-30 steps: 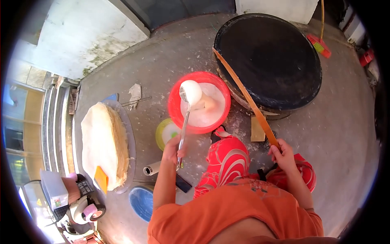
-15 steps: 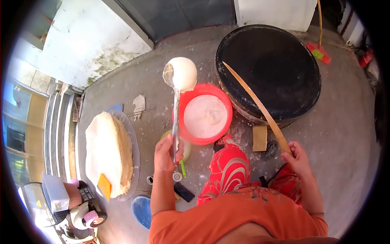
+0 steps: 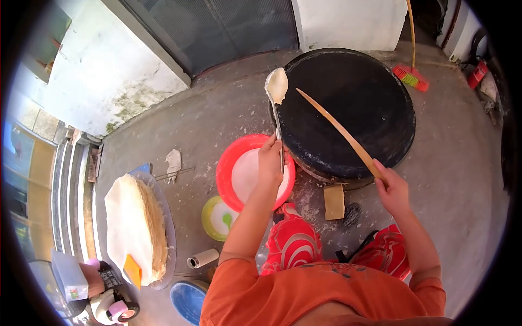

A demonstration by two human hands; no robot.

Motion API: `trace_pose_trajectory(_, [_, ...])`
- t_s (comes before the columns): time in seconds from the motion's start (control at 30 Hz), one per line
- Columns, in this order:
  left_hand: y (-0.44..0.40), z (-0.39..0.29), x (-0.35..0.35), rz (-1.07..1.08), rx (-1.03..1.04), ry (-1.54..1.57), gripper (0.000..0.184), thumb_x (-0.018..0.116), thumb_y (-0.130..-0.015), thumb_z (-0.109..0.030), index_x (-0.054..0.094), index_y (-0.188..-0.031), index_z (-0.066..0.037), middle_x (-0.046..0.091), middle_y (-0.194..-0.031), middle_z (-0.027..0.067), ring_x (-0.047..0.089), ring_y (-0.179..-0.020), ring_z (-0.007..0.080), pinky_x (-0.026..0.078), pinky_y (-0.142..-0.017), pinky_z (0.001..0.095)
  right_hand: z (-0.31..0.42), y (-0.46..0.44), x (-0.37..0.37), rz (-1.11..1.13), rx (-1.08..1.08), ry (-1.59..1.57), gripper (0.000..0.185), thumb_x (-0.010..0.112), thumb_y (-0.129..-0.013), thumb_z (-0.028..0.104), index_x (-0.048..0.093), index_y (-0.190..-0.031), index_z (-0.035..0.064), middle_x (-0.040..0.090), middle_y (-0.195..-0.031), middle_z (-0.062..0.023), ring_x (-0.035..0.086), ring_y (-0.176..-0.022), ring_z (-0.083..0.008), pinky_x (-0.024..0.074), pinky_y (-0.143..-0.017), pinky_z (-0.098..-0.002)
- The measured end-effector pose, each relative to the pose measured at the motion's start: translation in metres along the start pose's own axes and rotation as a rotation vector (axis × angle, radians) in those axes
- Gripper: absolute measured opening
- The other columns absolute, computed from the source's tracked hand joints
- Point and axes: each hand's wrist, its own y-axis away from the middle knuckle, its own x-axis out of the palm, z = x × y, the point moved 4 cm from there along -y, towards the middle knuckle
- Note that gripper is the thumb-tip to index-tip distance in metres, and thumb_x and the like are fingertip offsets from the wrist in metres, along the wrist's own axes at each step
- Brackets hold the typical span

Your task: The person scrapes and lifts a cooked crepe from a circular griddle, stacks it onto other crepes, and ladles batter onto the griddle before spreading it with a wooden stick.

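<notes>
The left hand (image 3: 270,158) is wrapped firmly around the handle of a ladle (image 3: 278,120), whose bowl, coated with pale batter (image 3: 279,85), points away ahead of the fingers. The right hand (image 3: 392,190) is closed on the near end of a long, flat wooden stick (image 3: 341,128), which slants forward and leftward from that hand across a black griddle (image 3: 375,92). The griddle spreads ahead of and between both hands; seen from above, it is hard to tell whether stick or ladle touches it. Beneath the left hand stands a red basin (image 3: 224,165) of pale mixture, with a green bowl (image 3: 209,230) just nearer. Well left of that hand, an orange scraper (image 3: 132,270) lies against a stack of thin pancakes (image 3: 130,223).
</notes>
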Motion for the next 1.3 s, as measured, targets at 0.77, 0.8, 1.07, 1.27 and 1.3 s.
trace_pose_trajectory(0.77, [-0.079,0.036,0.004,-0.096,-0.036,-0.269,0.022,0.044,-0.086,-0.006,0.053,-0.105,0.001,0.049,-0.063,0.0044,0.044,-0.046,0.0110,0.038,-0.039,0.0230,-0.043,-0.072,0.066,0.038,-0.013,0.028,0.037,0.056,-0.070,0.009,0.061,-0.107,0.0161,0.062,-0.085,-0.0111,0.059,-0.076,-0.0285,0.0475,-0.067,-0.0355])
trace_pose_trajectory(0.8, [-0.087,0.028,0.005,-0.096,-0.034,-0.266,0.022,0.044,-0.086,-0.006,0.053,-0.105,0.001,0.049,-0.063,0.0044,0.044,-0.046,0.0110,0.038,-0.039,0.0230,-0.041,-0.069,0.056,-0.039,-0.097,0.114,0.038,0.056,-0.070,0.009,0.060,-0.108,0.0162,0.061,-0.082,-0.0106,0.058,-0.074,-0.0279,0.0472,-0.065,-0.0355])
trace_pose_trajectory(1.07, [-0.087,-0.055,0.036,0.277,-0.271,0.534,0.027,0.033,-0.089,-0.011,0.047,-0.107,0.005,0.045,-0.066,0.0066,0.041,-0.046,0.0114,0.037,-0.038,0.0223,-0.040,-0.055,0.075,0.143,-0.471,0.509,0.051,0.054,-0.069,0.007,0.050,-0.120,0.0112,0.051,-0.076,-0.0043,0.051,-0.065,-0.0216,0.0441,-0.059,-0.0333])
trace_pose_trajectory(1.27, [-0.065,-0.091,0.070,0.684,-0.481,1.157,0.037,0.030,-0.087,-0.006,0.038,-0.119,0.012,0.041,-0.065,0.0050,0.041,-0.046,0.0120,0.040,-0.038,0.0241,-0.030,-0.133,0.106,-0.026,-0.520,0.712,0.049,0.053,-0.070,0.008,0.051,-0.118,0.0104,0.053,-0.080,-0.0052,0.054,-0.070,-0.0212,0.0447,-0.062,-0.0323])
trace_pose_trajectory(1.3, [-0.059,-0.092,0.069,0.718,-0.483,1.212,0.037,0.030,-0.087,-0.004,0.038,-0.119,0.012,0.041,-0.065,0.0049,0.041,-0.045,0.0123,0.040,-0.038,0.0244,-0.026,-0.142,0.110,-0.027,-0.517,0.711,0.049,0.053,-0.070,0.008,0.051,-0.118,0.0104,0.053,-0.080,-0.0052,0.054,-0.070,-0.0212,0.0447,-0.062,-0.0323])
